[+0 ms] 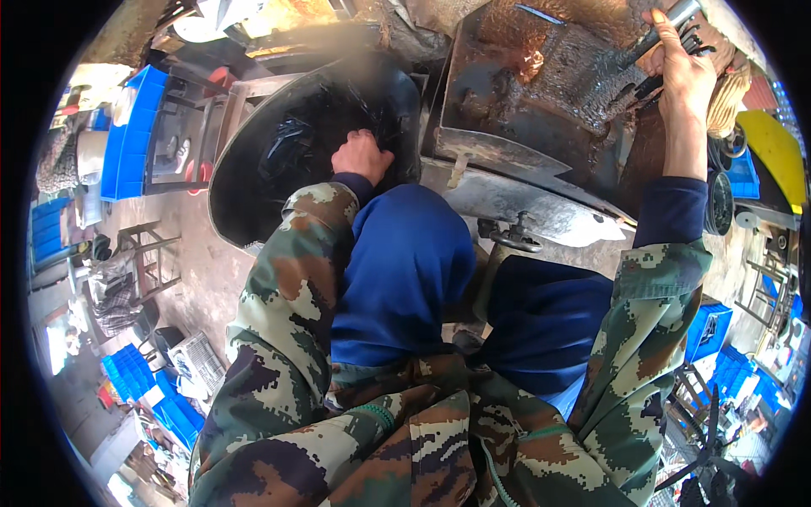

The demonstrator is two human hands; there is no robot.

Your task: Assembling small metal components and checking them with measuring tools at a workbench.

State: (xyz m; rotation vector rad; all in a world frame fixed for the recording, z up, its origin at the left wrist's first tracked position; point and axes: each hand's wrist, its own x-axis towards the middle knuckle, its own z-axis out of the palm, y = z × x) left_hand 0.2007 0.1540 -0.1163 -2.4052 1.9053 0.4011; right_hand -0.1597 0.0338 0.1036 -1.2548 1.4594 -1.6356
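Observation:
My left hand [363,156] is over a large dark tub [221,190], its knuckles up and its fingers curled down out of sight. Whatever those fingers hold is hidden. Slender dark pieces [290,139] with a metallic shine lie inside the tub. At the upper right, my right hand [686,80] is closed around a grey metal bar [676,17], with the thumb lying along it. Several dark prongs stick out beside that hand. Below and left of it spreads a grimy, oily machine bed [541,148] caked with brown and black residue.
A handwheel [517,238] sits under the machine's front edge, close to my knees. Blue plastic bins [133,131] stand on the left. A yellow panel [773,160] curves along the right. A black fan-like stand [710,448] is at lower right.

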